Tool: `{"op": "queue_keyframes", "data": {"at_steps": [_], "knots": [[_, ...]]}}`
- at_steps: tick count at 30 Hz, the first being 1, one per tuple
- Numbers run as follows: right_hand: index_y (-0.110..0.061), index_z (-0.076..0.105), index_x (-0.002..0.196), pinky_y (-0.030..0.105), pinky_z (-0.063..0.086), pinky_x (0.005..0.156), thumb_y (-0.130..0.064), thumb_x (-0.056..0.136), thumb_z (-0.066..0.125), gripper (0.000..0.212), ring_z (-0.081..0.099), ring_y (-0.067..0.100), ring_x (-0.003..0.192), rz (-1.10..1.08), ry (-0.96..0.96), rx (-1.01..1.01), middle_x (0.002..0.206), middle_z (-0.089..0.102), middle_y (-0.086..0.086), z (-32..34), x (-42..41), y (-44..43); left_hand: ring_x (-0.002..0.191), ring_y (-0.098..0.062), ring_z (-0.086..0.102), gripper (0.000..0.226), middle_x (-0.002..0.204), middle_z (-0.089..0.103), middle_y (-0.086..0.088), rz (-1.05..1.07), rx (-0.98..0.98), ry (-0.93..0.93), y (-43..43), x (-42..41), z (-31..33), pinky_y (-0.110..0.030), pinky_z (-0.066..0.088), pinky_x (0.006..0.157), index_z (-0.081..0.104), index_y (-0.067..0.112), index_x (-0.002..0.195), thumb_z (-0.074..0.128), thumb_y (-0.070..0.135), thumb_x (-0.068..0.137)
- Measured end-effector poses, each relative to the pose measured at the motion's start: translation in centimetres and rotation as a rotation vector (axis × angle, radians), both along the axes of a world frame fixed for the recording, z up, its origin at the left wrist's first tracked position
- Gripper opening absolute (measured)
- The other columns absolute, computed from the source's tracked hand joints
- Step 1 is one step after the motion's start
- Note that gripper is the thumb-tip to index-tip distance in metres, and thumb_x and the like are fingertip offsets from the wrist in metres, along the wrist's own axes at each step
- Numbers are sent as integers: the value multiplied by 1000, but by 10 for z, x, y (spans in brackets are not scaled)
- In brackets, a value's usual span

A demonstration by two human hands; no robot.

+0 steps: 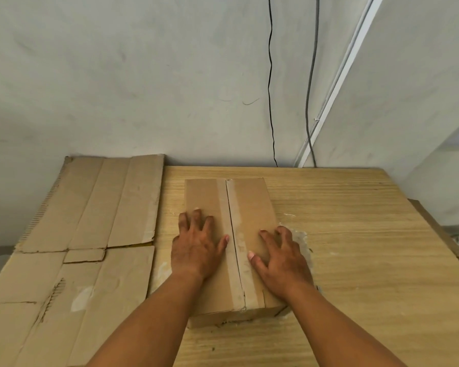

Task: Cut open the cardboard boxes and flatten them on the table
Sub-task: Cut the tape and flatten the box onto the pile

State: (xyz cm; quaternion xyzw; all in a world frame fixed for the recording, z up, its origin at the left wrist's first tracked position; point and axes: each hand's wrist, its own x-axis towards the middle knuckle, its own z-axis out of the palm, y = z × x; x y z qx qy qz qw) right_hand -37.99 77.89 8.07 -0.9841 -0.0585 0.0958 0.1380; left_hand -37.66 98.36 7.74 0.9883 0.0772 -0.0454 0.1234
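The left hand [196,247] lies flat, fingers spread, on the left top flap of the cardboard box [249,207]. The right hand [281,255] rests on the right flap, fingers slightly bent and seemingly pressing, gripping nothing. Between them runs the taped centre seam [232,234], which looks slit. The box sits mid-table [368,247]. Flattened cardboard [90,221] covers the table's left side, against the wall [143,75].
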Motion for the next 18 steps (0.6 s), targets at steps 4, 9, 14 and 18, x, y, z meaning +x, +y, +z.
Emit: {"op": "queue_keyframes", "data": {"at_steps": [4, 9, 14, 18], "knots": [[-31, 47, 142, 31, 42, 100, -47, 102, 44, 43, 48, 16, 126, -211, -28, 520, 142, 44, -6, -3, 8, -23, 153, -34, -11, 70, 167, 1, 0, 5, -35, 51, -1, 2, 3, -56, 32, 116, 22, 32, 152, 33, 71, 95], [-24, 54, 100, 34, 53, 74, -64, 96, 41, 42, 59, 21, 80, -449, 138, 54, 96, 67, 2, -19, -14, -99, 153, -35, -9, 69, 167, 5, 0, 20, -35, 56, -4, 3, 4, -56, 27, 119, 24, 31, 151, 35, 70, 95], [-26, 50, 100, 31, 49, 73, -79, 77, 56, 57, 57, 14, 88, -220, 604, -227, 104, 58, -3, -35, -36, -129, 153, -35, -5, 69, 166, 9, -2, 31, -13, 46, -6, 2, 5, -55, 23, 121, 25, 32, 151, 36, 69, 95], [-18, 57, 109, 28, 48, 77, -44, 99, 50, 29, 59, 18, 98, -203, 547, -162, 117, 63, 5, -44, -23, -130, 153, -32, 0, 63, 164, 16, 1, 63, -47, 44, -7, 1, 9, -54, 25, 120, 31, 32, 150, 35, 66, 97]]}}
